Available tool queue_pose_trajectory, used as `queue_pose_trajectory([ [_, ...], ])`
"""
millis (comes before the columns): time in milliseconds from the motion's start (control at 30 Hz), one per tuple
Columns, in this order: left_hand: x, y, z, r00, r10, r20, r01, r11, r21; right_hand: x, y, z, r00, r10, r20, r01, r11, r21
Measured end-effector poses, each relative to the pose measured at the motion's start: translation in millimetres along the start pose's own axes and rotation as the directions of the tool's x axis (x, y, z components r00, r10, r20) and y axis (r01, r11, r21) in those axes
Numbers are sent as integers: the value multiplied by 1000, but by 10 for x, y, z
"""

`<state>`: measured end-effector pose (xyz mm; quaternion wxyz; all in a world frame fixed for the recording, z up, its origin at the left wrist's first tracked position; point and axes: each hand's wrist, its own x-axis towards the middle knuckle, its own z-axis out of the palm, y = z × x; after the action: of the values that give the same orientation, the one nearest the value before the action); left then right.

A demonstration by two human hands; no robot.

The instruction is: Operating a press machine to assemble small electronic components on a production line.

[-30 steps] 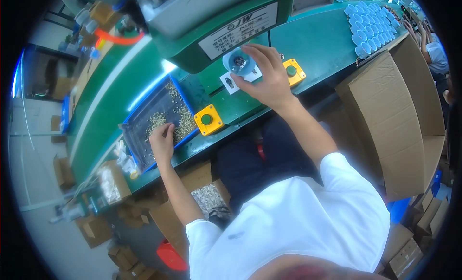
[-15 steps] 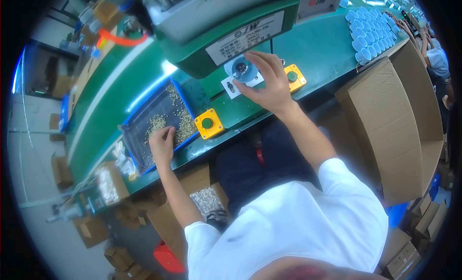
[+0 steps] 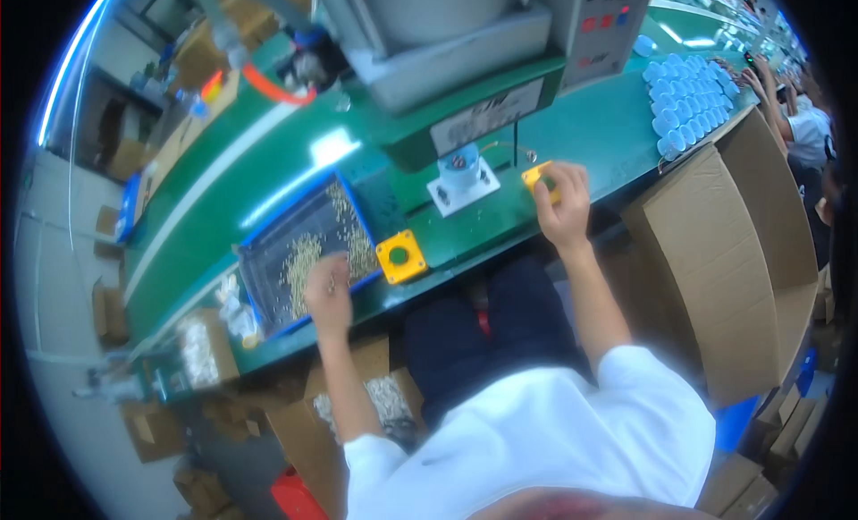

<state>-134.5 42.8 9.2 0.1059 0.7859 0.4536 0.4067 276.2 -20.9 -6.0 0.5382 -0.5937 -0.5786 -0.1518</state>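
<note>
My right hand (image 3: 565,202) rests over the right yellow button box (image 3: 534,176), its fingers stretched across the top and hiding most of it. Beneath the press head (image 3: 474,126), a light-blue cup (image 3: 459,162) with metal bits inside stands on a white fixture plate (image 3: 466,194). My left hand (image 3: 329,292), a little blurred, is over the near edge of the blue-rimmed tray (image 3: 268,261). Its fingers are curled in, with small specks showing at them; what they hold is unclear. Small brass-coloured pieces (image 3: 302,268) lie loose in the tray.
Another yellow button box (image 3: 401,257) sits right of the tray. Rows of light-blue cups (image 3: 684,104) stand at the far right of the green bench. A large open cardboard box (image 3: 706,270) is at my right, with another person (image 3: 804,118) beyond it.
My right hand has left the blue cup and moved right onto the button box; the cup now sits under the press. My left hand has lifted slightly and shifted right over the tray.
</note>
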Motion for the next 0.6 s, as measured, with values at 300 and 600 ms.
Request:
queue_pose_trajectory([
  [300, -28, 602, 400, 943, 333, -11, -325, 927, 187, 188, 298, -107, 977, -160, 142, 162, 987, 3],
  [600, 235, 720, 430, 943, 319, 97, -329, 938, 114, -19, 281, 38, 983, 178, 44, -179, 879, 441],
])
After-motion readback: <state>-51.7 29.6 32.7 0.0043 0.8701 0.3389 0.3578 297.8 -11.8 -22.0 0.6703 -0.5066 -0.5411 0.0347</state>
